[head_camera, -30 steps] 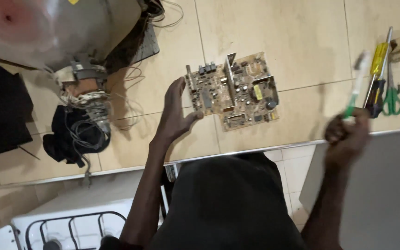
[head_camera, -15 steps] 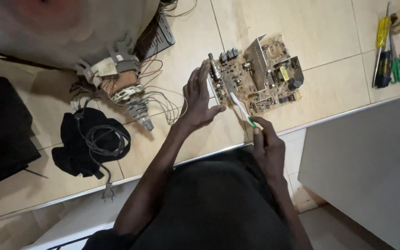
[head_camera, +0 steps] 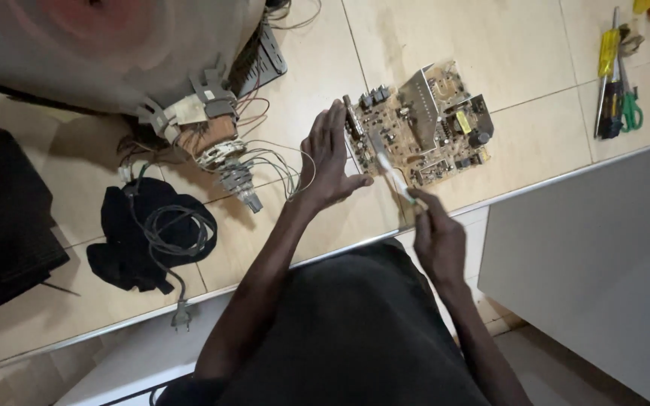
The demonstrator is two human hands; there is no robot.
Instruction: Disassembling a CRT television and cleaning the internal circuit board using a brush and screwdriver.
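The person wore a plain black top, loose over the torso and without print or pattern that I could see. Both forearms were bare from the elbow down, with no sleeve showing on either. The left hand (head_camera: 330,162) and the right hand (head_camera: 436,237) were bare too: no gloves, no watch, no ring or band that I could make out. Nothing else of the clothing showed.

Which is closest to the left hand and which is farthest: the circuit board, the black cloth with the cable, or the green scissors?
From the left hand, head view:
1. Circuit board: touching the hand, just to its right.
2. Black cloth with the cable: off to the left, near the counter edge.
3. Green scissors: far right, beside the screwdrivers.
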